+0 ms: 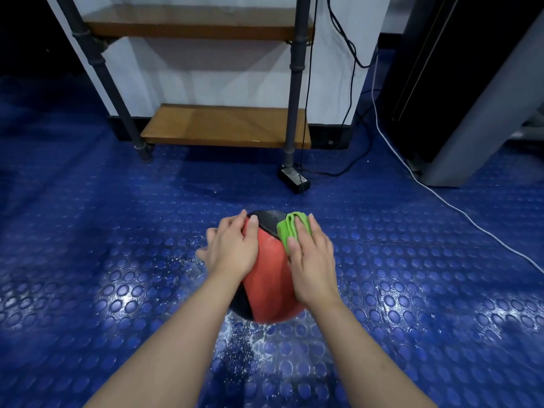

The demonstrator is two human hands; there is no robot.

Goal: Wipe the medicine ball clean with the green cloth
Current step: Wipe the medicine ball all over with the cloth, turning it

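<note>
A red and black medicine ball (269,281) sits on the blue studded floor in the middle of the view. My left hand (232,245) lies flat on the ball's left side, fingers spread over the top and thumb on the red panel. My right hand (309,254) presses a folded green cloth (287,228) against the ball's upper right, where red meets black. The cloth shows past my fingertips and under my thumb; the rest of it is hidden by my palm.
A metal-framed shelf unit with wooden boards (226,125) stands against the wall ahead. A black power adapter (294,179) and black cables lie by its right leg. A white cable (441,198) runs across the floor to the right. A dark machine with a grey frame (471,113) stands at right.
</note>
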